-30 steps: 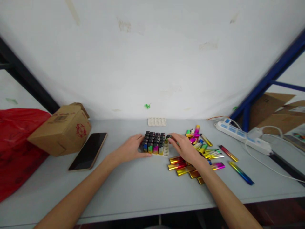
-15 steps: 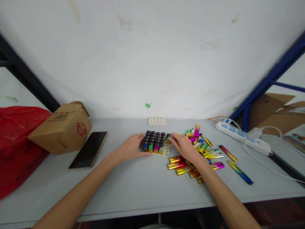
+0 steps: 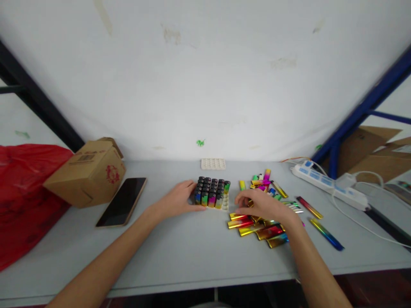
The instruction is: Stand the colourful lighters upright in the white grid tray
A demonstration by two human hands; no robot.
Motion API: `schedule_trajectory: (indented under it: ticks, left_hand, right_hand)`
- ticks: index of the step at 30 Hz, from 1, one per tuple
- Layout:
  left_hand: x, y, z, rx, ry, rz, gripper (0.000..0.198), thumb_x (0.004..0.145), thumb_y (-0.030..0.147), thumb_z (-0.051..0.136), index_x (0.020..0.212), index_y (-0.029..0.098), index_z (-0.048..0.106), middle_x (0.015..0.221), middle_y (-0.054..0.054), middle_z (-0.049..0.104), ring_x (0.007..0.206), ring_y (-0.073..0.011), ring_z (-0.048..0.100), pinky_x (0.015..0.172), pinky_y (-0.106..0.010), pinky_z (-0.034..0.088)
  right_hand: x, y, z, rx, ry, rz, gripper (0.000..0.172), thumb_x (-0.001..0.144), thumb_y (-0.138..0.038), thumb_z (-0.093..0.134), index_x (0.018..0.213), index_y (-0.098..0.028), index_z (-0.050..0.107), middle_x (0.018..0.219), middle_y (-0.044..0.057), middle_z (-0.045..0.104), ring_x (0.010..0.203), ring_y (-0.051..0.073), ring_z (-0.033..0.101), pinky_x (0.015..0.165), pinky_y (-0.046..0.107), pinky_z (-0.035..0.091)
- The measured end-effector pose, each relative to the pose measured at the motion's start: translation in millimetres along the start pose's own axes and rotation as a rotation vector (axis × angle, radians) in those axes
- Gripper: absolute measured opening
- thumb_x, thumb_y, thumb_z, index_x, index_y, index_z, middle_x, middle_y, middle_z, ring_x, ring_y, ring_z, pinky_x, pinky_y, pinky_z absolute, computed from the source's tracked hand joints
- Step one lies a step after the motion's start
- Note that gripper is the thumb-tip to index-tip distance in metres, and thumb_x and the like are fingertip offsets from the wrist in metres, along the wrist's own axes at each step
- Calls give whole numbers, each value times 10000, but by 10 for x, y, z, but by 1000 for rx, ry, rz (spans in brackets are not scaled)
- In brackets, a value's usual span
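Tray, apparently being filled, held by wide-spread left hand; right hand half-curled over loose lighters, grip unclear; single clean pick needed.

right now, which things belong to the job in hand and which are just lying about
Likely the job's:
upright lighters
tray under them
loose lighters
perhaps rear tray

Seemingly lying about:
phone
left cardboard box
red bag
power strip

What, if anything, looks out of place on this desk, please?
The red-gold lighter and gold-blue lighter look stray: both lie apart from the lighter pile, toward the power strip. Nothing looks spilled.
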State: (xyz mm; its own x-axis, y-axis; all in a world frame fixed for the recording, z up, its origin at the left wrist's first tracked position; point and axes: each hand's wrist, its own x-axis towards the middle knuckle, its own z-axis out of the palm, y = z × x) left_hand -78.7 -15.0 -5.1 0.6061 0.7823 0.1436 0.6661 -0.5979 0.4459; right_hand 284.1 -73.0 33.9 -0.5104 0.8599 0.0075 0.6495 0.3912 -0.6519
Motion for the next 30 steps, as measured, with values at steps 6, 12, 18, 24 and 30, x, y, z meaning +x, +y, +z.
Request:
schedule_trajectory:
  ticks: [6, 12, 18, 24, 30]
  left_hand:
    - [0, 20, -14, 11, -7, -29, 721, 851, 824, 898, 1238, 231, 762, 1318, -154, 802, 1255, -418, 754, 1145, -521, 601]
    - [6, -4, -6, 18, -17, -21, 708, 870, 815, 888, 1259, 238, 756, 1349, -159, 800, 1267, -415, 751, 1148, -523, 604]
    - [4, -32, -1, -14, -1, 11, 729, 870, 842, 874, 1290, 256, 766, 1348, -145, 809, 1254, -406, 760, 1143, -518, 608]
    - [8, -33, 0, -8, -9, -5, 738, 865, 845, 876, 1273, 239, 770, 1356, -156, 808, 1243, -412, 761, 1128, -524, 613]
    - [6, -37, 0, -12, 4, 8, 720, 868, 851, 871, 1270, 263, 767, 1333, -135, 814, 1233, -400, 763, 1112, -510, 618]
  right_hand:
    - [54, 14, 96, -111, -18, 16, 62, 983, -227, 884, 964, -229, 825, 888, 29, 819, 786, 232, 745, 739, 320, 543]
    - [98, 8, 62, -135, 156, -106, 267, 1196, -371, 612, 1100, -234, 820, 1021, 84, 845, 922, 271, 768, 874, 369, 584]
    - [161, -29, 79, -93, 354, -40, 283, 1178, -449, 637, 1225, -261, 844, 946, 46, 869, 857, 268, 804, 893, 372, 567]
    - [270, -32, 202, -134, 501, 3, 624, 1136, -739, 606, 728, -270, 546, 667, 16, 642, 646, 214, 617, 691, 330, 464]
    - [297, -99, 300, 43, 501, -4, 571, 1232, -706, 320, 879, -297, 505, 727, 9, 688, 687, 220, 671, 731, 341, 526]
